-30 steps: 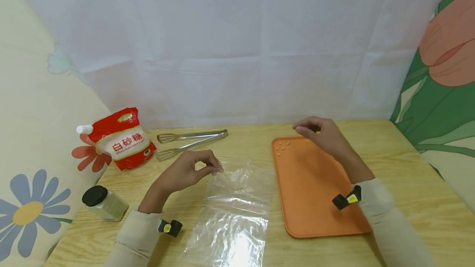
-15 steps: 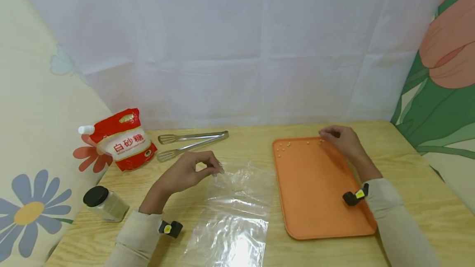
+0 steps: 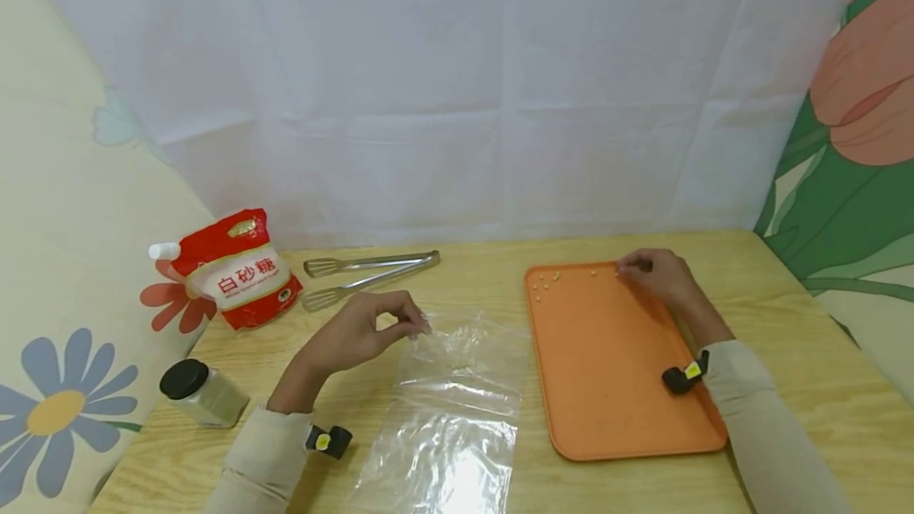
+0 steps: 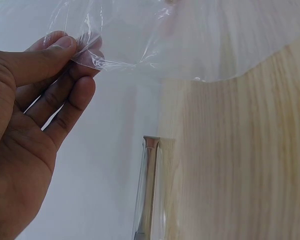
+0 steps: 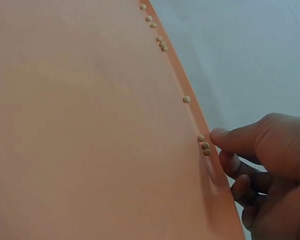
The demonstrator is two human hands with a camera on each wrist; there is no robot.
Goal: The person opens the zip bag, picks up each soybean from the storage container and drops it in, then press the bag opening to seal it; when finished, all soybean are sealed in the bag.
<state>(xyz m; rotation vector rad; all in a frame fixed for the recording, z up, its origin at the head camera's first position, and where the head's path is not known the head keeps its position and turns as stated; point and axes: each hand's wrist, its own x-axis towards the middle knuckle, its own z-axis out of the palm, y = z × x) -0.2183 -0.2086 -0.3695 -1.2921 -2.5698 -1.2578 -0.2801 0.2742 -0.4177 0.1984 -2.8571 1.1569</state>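
Observation:
My left hand [image 3: 357,331] pinches the upper left edge of a clear plastic bag [image 3: 443,427] between thumb and fingers. The left wrist view shows the bag's film [image 4: 125,45] bunched at the fingertips. A few small pale bits [image 3: 460,367] show in the bag. At the far edge of the orange tray [image 3: 621,371], my right hand [image 3: 664,280] has its thumb and bent fingers by the rim. Close to the thumb lie pale round beans [image 5: 204,145], with others strung along the tray's edge [image 5: 160,42]. Nothing shows held in the right hand.
Metal tongs [image 3: 371,276] lie spread behind the left hand. A red and white sugar pouch [image 3: 243,268] with a white spout stands at the back left. Nearer on the left, a jar [image 3: 207,395] with a black lid lies tilted. A white cloth [image 3: 457,101] hangs behind the table.
Over the past second my right hand has moved right along the tray's far edge and down to the beans near its corner. The left hand has stayed at the bag.

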